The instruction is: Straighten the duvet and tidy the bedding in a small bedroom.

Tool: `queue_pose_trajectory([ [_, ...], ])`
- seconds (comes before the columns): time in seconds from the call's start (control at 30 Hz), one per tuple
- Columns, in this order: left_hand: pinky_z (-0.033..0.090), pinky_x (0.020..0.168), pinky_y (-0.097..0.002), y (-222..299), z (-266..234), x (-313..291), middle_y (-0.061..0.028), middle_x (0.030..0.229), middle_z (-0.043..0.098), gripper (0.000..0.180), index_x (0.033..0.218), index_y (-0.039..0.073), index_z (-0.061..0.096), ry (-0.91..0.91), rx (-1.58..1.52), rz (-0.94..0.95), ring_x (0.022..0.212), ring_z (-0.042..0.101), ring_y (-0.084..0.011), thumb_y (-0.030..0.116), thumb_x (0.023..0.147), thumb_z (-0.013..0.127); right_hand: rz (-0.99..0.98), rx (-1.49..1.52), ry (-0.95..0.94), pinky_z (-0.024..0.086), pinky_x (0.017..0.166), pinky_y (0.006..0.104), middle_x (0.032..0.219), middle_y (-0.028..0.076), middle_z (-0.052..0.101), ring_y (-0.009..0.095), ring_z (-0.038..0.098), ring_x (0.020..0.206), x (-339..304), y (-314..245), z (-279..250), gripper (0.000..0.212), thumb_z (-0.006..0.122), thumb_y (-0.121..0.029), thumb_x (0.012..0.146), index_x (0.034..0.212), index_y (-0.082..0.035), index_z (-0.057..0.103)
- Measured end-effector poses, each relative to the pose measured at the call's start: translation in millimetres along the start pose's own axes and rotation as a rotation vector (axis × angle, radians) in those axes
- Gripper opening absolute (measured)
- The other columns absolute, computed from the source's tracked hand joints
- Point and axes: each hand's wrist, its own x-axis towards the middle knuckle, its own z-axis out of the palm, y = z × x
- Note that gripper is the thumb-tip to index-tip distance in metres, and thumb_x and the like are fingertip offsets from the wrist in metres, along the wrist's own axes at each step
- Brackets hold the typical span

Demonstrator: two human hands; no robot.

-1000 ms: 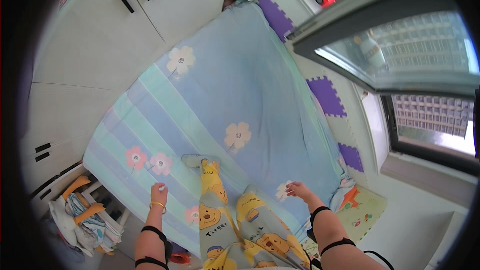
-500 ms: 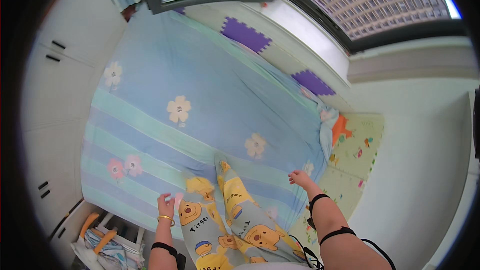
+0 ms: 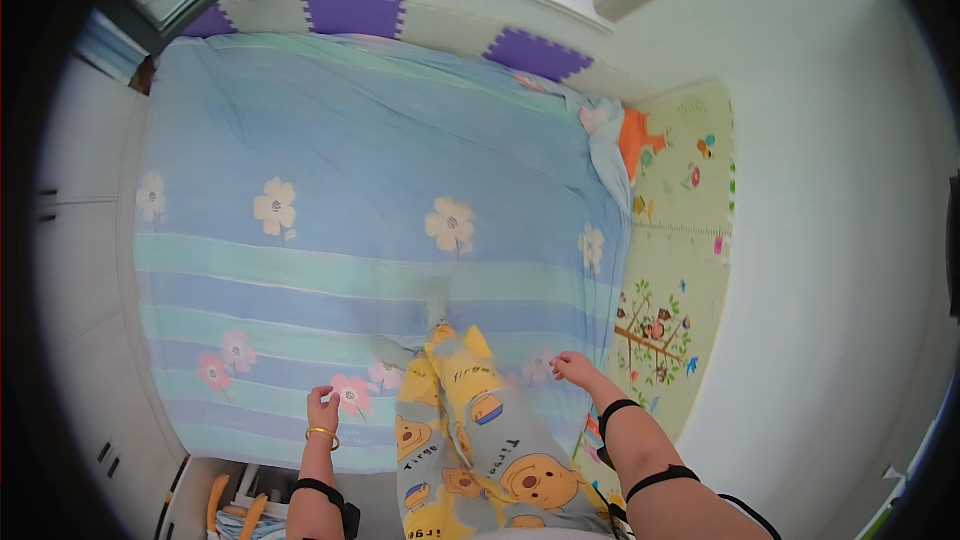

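Note:
My left hand [image 3: 322, 408] hangs above the near part of the bed, beside a pink printed flower. It holds nothing, and its fingers are loosely bent and apart; a gold bangle [image 3: 323, 436] circles the wrist. My right hand [image 3: 577, 370] is held over the sheet's right side, empty, with its fingers loosely spread. Between the hands, my legs in yellow and grey printed trousers [image 3: 500, 440] reach onto the blue-green striped bedsheet [image 3: 350, 140]. My feet in grey socks are blurred. Black straps wrap both forearms.
White cabinets [image 3: 80, 270] line the left side. An opened drawer [image 3: 190, 500] with hangers and cloth is at lower left. Purple foam mats [image 3: 355, 15] stand along the far wall, below a window. A pale green mat with pictures [image 3: 685, 270] borders the bed's right side.
The view has turned to the right, so the bed now lies straighter and the window has mostly left the top. My feet have shifted on the sheet. Both hands remain empty.

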Motion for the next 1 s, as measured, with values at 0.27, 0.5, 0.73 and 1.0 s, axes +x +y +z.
queue_pose_trajectory([
  [0.27, 0.049, 0.075, -0.0342, 28.8, 56.8, -5.1, -0.0141, 0.103, 0.056, 0.027, 0.101, 0.004, 0.058, -0.082, 0.187, -0.039, 0.089, 0.057, -0.0257, 0.018, 0.080, 0.065, -0.003, 0.056, 0.102, 0.049, 0.068, 0.0335, 0.082, 0.011, 0.066, 0.020, 0.064, 0.075, 23.8, 89.5, -60.1, 0.030, 0.056, -0.026, 0.085, 0.096, 0.001, 0.063],
  [0.5, 0.049, 0.073, -0.0313, 162.9, 189.2, 62.7, -0.0114, 0.102, 0.057, 0.024, 0.104, 0.005, 0.057, -0.068, 0.064, 0.140, 0.085, 0.058, -0.0223, 0.014, 0.082, 0.062, -0.042, -0.078, 0.183, 0.048, 0.068, 0.0364, 0.080, 0.012, 0.065, 0.023, 0.063, 0.073, 115.2, 134.0, -177.1, 0.030, 0.055, -0.029, 0.085, 0.093, -0.001, 0.064],
  [0.73, 0.050, 0.071, -0.0289, 246.4, 380.0, 78.6, -0.0108, 0.106, 0.058, 0.029, 0.108, 0.004, 0.053, -0.190, -0.008, 0.162, 0.081, 0.060, -0.0179, 0.016, 0.083, 0.064, -0.236, -0.093, 0.227, 0.048, 0.068, 0.0324, 0.081, 0.011, 0.064, 0.020, 0.060, 0.072, 180.9, 59.1, -300.6, 0.026, 0.058, -0.027, 0.086, 0.096, -0.004, 0.062],
  [1.0, 0.049, 0.078, -0.0311, 410.1, 526.7, 61.1, -0.0143, 0.118, 0.055, 0.044, 0.122, 0.006, 0.043, -0.454, -0.217, 0.052, 0.091, 0.061, -0.0212, 0.019, 0.085, 0.061, -0.437, -0.184, 0.462, 0.048, 0.075, 0.0351, 0.088, 0.015, 0.065, 0.027, 0.063, 0.084, 269.5, 2.9, -428.1, 0.027, 0.058, -0.023, 0.083, 0.100, -0.003, 0.060],
])
